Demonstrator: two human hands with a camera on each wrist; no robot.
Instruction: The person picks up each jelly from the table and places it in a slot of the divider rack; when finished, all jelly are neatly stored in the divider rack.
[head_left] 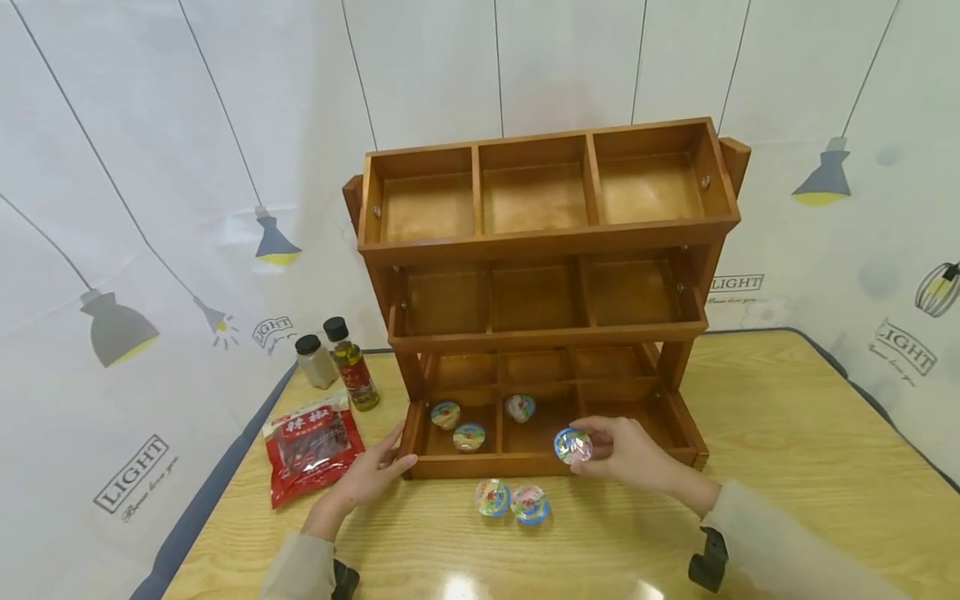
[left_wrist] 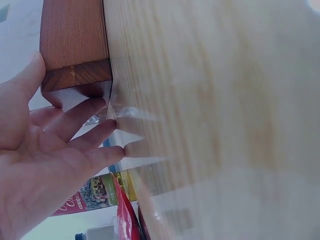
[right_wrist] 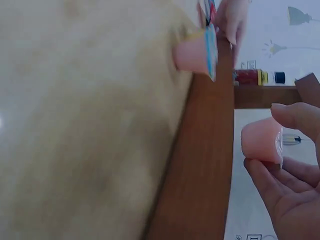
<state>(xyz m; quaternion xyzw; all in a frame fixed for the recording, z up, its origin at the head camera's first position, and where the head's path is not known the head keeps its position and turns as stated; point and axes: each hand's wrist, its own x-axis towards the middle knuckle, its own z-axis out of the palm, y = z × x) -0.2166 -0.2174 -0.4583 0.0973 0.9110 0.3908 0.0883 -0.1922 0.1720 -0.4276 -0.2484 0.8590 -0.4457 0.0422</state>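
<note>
My right hand (head_left: 626, 450) pinches a small jelly cup (head_left: 573, 446) between thumb and fingers, over the front edge of the lowest tier. In the right wrist view this jelly cup (right_wrist: 262, 141) is pink with a clear film lid. My left hand (head_left: 372, 476) rests against the front left corner of the wooden rack (head_left: 487, 467), thumb on the rim and fingers loosely spread along its side. Two jelly cups (head_left: 469, 437) sit in the lowest tier's left compartment and one jelly cup (head_left: 520, 407) in its middle one. Two more jelly cups (head_left: 492, 497) stand on the table before the rack.
Left of the rack lie a red bag of dried chillies (head_left: 311, 446), an oil bottle (head_left: 354, 371) with a black cap and a spice jar (head_left: 317, 364). Two upper tiers (head_left: 547, 237) with three compartments each rise above the lowest one. A printed cloth (head_left: 225, 125) hangs behind the table.
</note>
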